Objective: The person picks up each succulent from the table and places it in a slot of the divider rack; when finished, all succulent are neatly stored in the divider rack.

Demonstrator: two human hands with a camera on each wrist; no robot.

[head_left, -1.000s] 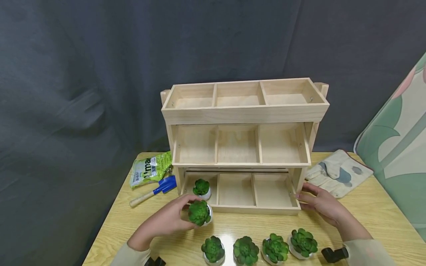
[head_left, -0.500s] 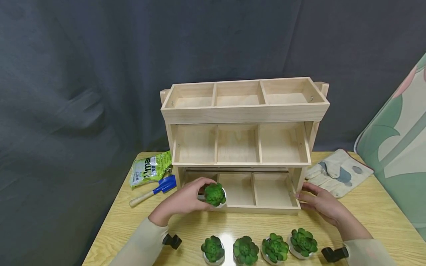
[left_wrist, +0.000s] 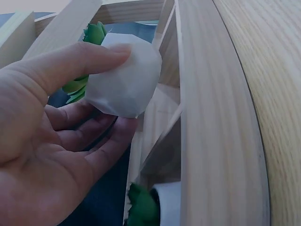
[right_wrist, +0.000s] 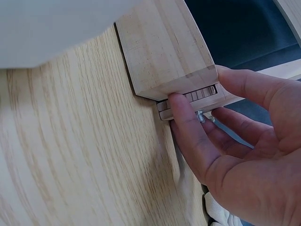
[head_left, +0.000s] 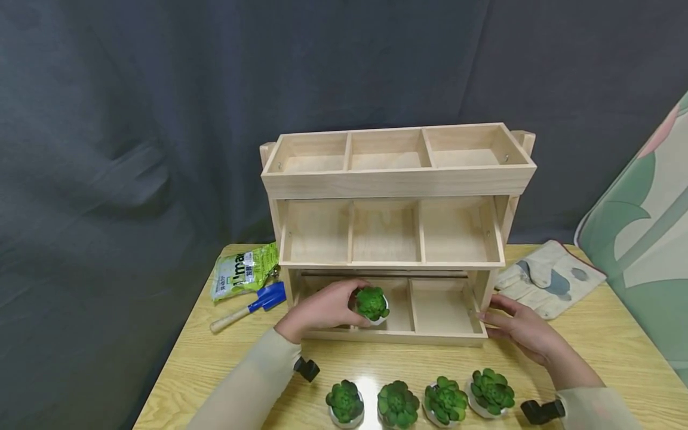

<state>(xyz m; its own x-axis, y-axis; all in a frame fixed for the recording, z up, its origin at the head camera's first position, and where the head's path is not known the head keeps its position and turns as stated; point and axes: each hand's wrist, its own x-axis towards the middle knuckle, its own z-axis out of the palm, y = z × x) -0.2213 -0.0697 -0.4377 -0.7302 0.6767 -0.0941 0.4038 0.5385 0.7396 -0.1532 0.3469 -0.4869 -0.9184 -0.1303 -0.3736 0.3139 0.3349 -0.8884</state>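
My left hand (head_left: 333, 306) pinches the white pot (left_wrist: 129, 77) of a small green succulent (head_left: 372, 303), thumb on one side and fingers on the other. It holds the plant above the middle compartment of the bottom tier of a wooden plant stand (head_left: 398, 184). Another potted succulent (left_wrist: 142, 207) sits in the left compartment of that tier; in the head view my hand hides it. At the stand's lower right end, my right hand (head_left: 524, 328) grips the wood, its thumb and fingers around the end of the bottom tier (right_wrist: 169, 52).
Several potted succulents (head_left: 396, 404) stand in a row along the table's front (head_left: 183, 370). On the left lie a green bag (head_left: 242, 275) and a blue shovel (head_left: 269, 297) with a wooden handle. Work gloves (head_left: 548, 280) lie to the stand's right.
My left hand has carried the succulent up and to the right, from in front of the left compartment to over the middle one. My right hand has stayed at the stand's end.
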